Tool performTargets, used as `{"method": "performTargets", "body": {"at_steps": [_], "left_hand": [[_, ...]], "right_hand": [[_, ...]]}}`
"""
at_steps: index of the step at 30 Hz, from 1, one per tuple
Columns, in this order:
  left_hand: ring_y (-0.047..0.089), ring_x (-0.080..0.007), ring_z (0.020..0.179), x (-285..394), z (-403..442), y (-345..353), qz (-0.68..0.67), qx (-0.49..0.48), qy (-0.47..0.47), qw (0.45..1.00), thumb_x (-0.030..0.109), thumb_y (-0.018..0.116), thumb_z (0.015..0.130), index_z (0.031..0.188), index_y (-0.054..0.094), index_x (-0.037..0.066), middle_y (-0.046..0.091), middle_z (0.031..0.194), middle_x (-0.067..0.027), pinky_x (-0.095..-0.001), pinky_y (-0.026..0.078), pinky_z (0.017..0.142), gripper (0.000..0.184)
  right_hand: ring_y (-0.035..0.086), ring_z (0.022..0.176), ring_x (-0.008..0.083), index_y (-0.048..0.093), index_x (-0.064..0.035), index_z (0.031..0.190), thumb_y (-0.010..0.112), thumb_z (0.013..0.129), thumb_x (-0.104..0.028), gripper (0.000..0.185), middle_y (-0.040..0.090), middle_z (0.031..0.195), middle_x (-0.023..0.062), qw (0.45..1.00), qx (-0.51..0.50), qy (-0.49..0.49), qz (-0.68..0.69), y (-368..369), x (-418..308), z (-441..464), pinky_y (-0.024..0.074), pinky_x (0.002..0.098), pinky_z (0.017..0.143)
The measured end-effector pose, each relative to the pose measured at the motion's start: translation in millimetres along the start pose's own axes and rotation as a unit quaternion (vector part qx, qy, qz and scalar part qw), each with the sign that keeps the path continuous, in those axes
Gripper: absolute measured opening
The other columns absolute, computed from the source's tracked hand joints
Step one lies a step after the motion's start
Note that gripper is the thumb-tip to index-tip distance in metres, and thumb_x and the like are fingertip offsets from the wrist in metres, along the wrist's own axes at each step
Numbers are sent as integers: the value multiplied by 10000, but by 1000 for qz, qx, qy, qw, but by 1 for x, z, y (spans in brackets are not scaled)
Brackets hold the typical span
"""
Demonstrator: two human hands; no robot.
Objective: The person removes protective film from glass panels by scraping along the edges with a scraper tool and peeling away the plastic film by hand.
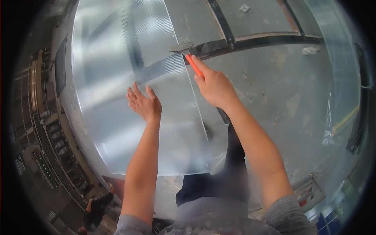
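A translucent ribbed plastic sheet [113, 70] lies on the left, with its long straight edge running below my right hand. My right hand [216, 87] is wrapped round the handle of an orange-handled scraper [194, 65]. The tool's wide, flat grey head rests at or just above the sheet's edge, beside a dark metal bar. My left hand [145, 103] is open over the sheet, fingers spread and thumb apart. Whether it touches the surface I cannot tell.
A dark metal frame [270, 41] lies on the grey floor [274, 90] at the upper right. Clear plastic film [340, 70] runs along the far right. Machinery [64, 145] stands at left, near another person [98, 209] in dark clothing at the lower left.
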State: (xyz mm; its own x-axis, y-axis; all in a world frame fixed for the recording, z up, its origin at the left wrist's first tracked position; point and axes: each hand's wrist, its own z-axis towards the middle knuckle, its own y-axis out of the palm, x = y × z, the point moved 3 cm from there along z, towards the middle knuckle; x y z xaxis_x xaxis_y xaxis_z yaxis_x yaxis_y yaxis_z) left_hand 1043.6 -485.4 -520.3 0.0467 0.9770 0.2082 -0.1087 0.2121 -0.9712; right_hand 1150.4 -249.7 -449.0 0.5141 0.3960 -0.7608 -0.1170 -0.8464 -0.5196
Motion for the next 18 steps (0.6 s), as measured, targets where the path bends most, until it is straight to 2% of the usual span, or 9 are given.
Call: {"method": "performTargets", "body": {"at_steps": [10,18], "left_hand": [[258,-365,1434,6,1,-2,24,11,19,999,380,456,994,1483,358,135,297,1556,-158,-478,195,1163,555],[260,-368,1434,11,4,-1,13,16,35,999,349,463,987,1478,363,134,306,1551,-156,-486,195,1160,545]], "right_hand": [[640,853,396,365,-265,1491,480,982,-234,523,675,938,220,992,-122,19,-8,-19,15,61,488,440,809],[634,832,339,351,-266,1501,481,987,-244,531,685,946,179,991,-123,-8,43,-25,21,92,479,398,815]]}}
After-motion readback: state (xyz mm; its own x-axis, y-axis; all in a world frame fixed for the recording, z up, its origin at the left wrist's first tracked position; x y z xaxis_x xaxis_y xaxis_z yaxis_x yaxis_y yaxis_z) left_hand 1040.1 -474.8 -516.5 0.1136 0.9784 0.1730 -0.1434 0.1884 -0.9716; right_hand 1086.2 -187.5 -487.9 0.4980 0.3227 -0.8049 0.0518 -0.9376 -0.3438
